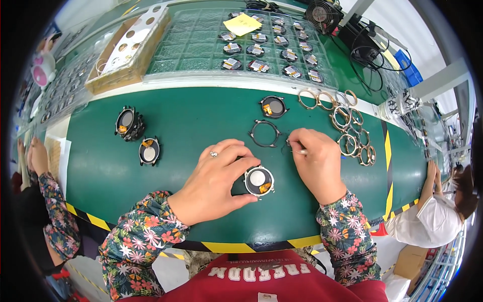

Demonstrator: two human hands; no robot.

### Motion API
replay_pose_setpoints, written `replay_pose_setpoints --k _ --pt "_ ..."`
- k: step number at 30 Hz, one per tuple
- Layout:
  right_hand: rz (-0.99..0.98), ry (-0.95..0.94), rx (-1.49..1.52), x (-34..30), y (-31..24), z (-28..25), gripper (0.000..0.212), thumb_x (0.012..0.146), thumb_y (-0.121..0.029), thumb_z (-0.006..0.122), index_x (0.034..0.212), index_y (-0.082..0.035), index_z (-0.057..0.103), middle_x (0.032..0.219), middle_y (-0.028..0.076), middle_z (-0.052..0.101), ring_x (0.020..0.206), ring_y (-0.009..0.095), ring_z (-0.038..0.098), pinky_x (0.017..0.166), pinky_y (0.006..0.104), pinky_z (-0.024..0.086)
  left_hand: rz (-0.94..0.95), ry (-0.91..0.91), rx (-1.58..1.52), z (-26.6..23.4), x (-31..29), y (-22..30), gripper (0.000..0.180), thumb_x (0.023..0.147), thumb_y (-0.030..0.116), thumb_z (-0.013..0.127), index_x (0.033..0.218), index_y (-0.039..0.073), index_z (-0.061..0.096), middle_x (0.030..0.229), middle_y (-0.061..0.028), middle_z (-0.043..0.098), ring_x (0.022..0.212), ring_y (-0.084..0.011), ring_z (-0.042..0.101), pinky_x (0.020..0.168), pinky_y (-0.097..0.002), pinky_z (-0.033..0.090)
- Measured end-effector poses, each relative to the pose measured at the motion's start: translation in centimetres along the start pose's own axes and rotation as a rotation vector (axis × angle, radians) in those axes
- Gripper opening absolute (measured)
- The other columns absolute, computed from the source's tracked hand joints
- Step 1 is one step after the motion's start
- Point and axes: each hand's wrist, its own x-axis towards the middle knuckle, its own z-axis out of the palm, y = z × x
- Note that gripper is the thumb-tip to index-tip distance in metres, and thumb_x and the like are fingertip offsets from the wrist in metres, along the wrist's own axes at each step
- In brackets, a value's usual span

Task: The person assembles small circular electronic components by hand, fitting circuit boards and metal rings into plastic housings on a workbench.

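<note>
A silver-rimmed watch case (pixel 272 184) lies on the green mat in front of me, with a round pale disc and an orange flex piece inside. My left hand (pixel 214 178) steadies it from the left, thumb and fingers closed about its edge; a ring is on one finger. To the right of the case, my right hand (pixel 318 157) is closed in a pinch on a small silvery thing (pixel 302 152), mostly hidden by the fingers. Just beyond that hand lies an empty black watch ring (pixel 253 136), with a dark watch case (pixel 273 106) behind it.
Stacked dark watch cases (pixel 130 123) and a single one (pixel 149 151) stand at left. Several gold and silver rings (pixel 347 144) lie at right. Behind are a clear tray (pixel 191 50) of round modules, a cardboard box (pixel 113 75), and a fan (pixel 322 15). People sit at both sides.
</note>
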Motion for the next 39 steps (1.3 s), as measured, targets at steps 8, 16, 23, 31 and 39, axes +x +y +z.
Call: replay_pose_setpoints --k 8,16,23,31,39 --pt "-0.075 -0.002 0.021 -0.5 -0.8 -0.7 0.012 0.077 -0.003 0.074 0.089 -0.003 0.072 0.094 0.012 0.073 0.081 0.031 0.068 0.07 0.0381 0.056 0.012 0.0 0.01 -0.1 0.1 0.1 0.064 0.066 0.023 0.089 0.123 0.011 0.063 0.126 -0.0072 0.055 0.129 -0.0337 0.048 0.106 -0.0479 0.037" --pt "-0.136 -0.075 -0.138 -1.1 -2.1 -1.3 0.017 0.075 -0.005 0.075 0.092 -0.003 0.071 0.1 0.013 0.073 0.081 0.031 0.068 0.071 0.039 0.056 -0.023 -0.01 0.015 -0.2 0.1 0.3 0.063 0.067 0.024 0.089 0.123 0.011 0.063 0.127 -0.0073 0.055 0.13 -0.0334 0.048 0.106 -0.0482 0.037" --pt "0.023 -0.014 0.005 -0.8 -1.4 -1.3 0.025 0.08 0.003 0.07 0.104 -0.005 0.067 0.097 0.014 0.072 0.079 0.032 0.068 0.068 0.0387 0.055 -0.015 -0.004 0.009 -0.1 0.1 0.2 0.064 0.066 0.024 0.089 0.123 0.01 0.063 0.127 -0.0076 0.055 0.129 -0.0336 0.048 0.106 -0.0481 0.037" --pt "0.247 -0.068 0.464 -0.8 -1.1 -2.0 0.028 0.081 0.005 0.073 0.106 -0.004 0.064 0.086 0.002 0.066 0.075 0.007 0.062 0.061 0.022 0.048 -0.004 0.016 0.012 0.1 0.0 0.0 0.065 0.065 0.025 0.09 0.123 0.01 0.062 0.126 -0.0074 0.055 0.128 -0.0336 0.049 0.105 -0.0479 0.038" --pt "-0.039 -0.217 0.646 -1.7 -3.4 0.4 0.017 0.083 0.005 0.068 0.096 -0.003 0.06 0.097 0.008 0.061 0.082 0.018 0.063 0.065 0.0293 0.051 -0.004 0.025 -0.008 -0.1 0.1 -0.1 0.065 0.065 0.026 0.09 0.121 0.008 0.062 0.127 -0.0085 0.055 0.129 -0.0339 0.049 0.105 -0.0488 0.037"
